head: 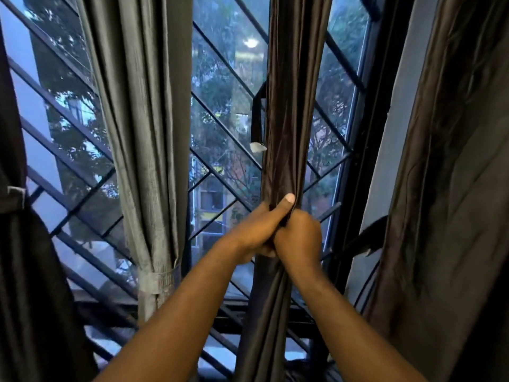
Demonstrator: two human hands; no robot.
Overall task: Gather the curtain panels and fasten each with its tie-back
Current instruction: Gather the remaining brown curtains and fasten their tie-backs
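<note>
A dark brown curtain panel (292, 106) hangs bunched into a narrow column at the centre right. My left hand (259, 227) and my right hand (298, 238) both grip it at mid height, pressed together, left thumb pointing up. Its dark tie-back strap (257, 117) hangs loose on the panel's left side, with a pale tip (258, 147). To the left, a grey curtain panel (143, 133) is gathered and bound low down by a grey tie-back (159, 279). At the far left a dark panel (16, 244) carries a band with a pale tab (16, 190).
A window with diagonal black grille bars (220, 128) fills the background, with trees and buildings outside. At the right a wide brown curtain panel (454, 188) hangs ungathered, a loose dark strap (366, 238) jutting from its left edge. A dark window frame (358, 188) stands between the two.
</note>
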